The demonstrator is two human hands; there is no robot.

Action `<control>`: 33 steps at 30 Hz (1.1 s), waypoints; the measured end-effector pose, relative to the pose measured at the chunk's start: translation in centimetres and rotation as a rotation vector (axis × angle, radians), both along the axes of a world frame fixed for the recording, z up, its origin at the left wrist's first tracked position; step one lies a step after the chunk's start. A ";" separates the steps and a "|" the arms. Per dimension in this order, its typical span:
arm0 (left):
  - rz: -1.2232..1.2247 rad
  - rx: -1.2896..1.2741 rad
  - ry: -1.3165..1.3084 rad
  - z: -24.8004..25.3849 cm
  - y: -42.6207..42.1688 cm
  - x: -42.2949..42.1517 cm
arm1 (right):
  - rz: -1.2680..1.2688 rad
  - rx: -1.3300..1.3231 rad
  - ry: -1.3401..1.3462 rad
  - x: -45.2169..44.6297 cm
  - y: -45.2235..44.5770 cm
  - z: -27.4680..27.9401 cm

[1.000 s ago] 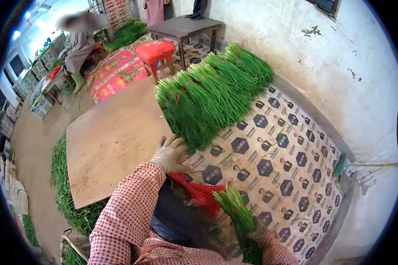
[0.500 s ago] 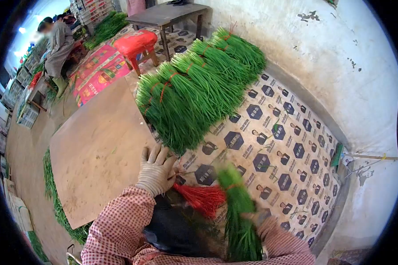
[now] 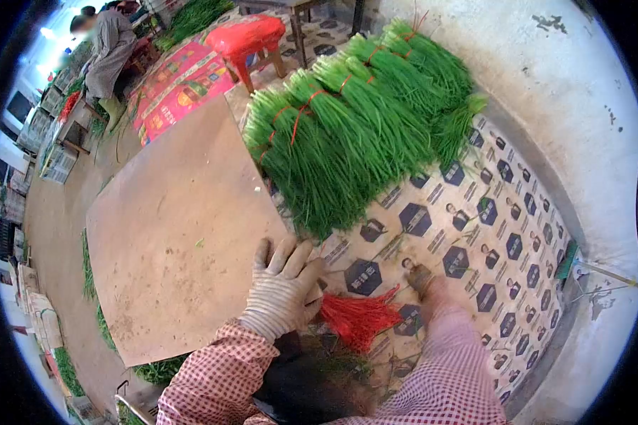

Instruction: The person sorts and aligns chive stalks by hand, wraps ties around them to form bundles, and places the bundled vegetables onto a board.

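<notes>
My left hand (image 3: 283, 287), in a pale striped glove, rests with fingers spread on the near right corner of a brown board (image 3: 184, 234). My right hand (image 3: 422, 280) is over the printed floor sheet (image 3: 439, 227), blurred, its fingers hard to make out. Between the hands lies a bunch of red ties (image 3: 358, 319). Beyond them, several bundles of long green stalks (image 3: 361, 120) bound with red ties lie in a row. A smaller green bunch (image 3: 461, 127) lies at the right end of that row, by the wall.
Behind the board stand a red-covered stool (image 3: 244, 39) and a dark table (image 3: 298, 10). A person (image 3: 110, 53) sits at the upper left. More greens (image 3: 159, 370) show under the board. A green broom (image 3: 567, 261) is near the right wall (image 3: 581, 106).
The green bunch that was by my right hand has left it, and a small bunch now lies at the row's right end. My right hand has moved up beside the red ties.
</notes>
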State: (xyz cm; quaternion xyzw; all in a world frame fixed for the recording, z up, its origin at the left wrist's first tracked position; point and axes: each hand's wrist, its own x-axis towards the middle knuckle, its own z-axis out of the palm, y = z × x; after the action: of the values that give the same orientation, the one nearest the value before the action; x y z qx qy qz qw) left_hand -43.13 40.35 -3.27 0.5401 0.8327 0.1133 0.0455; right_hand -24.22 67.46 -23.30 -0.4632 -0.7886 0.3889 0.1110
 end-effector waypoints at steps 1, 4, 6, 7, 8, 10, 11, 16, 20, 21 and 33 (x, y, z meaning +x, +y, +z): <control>-0.002 0.008 -0.015 0.0 0.1 0.0 | -0.010 -0.121 -0.013 1.6 -3.8 -1.9; 0.004 0.026 -0.007 -0.2 0.0 0.0 | -0.079 -0.431 -0.045 5.0 -12.2 -5.0; 0.004 0.039 0.020 -0.1 0.1 0.1 | -0.121 -0.540 -0.042 5.6 -14.9 -5.9; -0.009 0.029 0.018 -0.1 0.2 0.1 | -0.137 -0.570 -0.032 5.5 -15.4 -6.1; -0.007 0.010 0.038 -0.2 0.2 0.1 | -0.150 -0.585 -0.023 5.2 -15.7 -6.3; -0.006 -0.016 0.087 -0.7 0.0 0.1 | -0.172 -0.595 -0.010 4.4 -15.5 -6.7; -0.016 -0.024 0.088 -0.8 0.0 0.3 | -0.179 -0.595 -0.009 4.0 -15.2 -6.9; -0.003 -0.031 0.094 -0.5 0.2 0.2 | -0.176 -0.608 -0.034 2.9 -14.0 -7.0; 0.013 -0.054 0.073 -0.7 0.1 0.3 | -0.169 -0.616 -0.058 1.9 -14.1 -7.8; 0.008 -0.044 0.081 -0.7 0.1 0.3 | -0.168 -0.617 -0.060 1.7 -14.1 -8.0; -0.017 0.126 0.132 -1.3 0.1 -0.4 | -0.149 -0.725 -0.220 13.7 -18.6 -4.3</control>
State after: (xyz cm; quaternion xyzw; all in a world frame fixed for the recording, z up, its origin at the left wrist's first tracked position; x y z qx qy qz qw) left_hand -43.49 40.45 -4.61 0.5552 0.8205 0.1292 -0.0424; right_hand -10.56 48.81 -27.61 -0.5673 -0.5714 0.5813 -0.1173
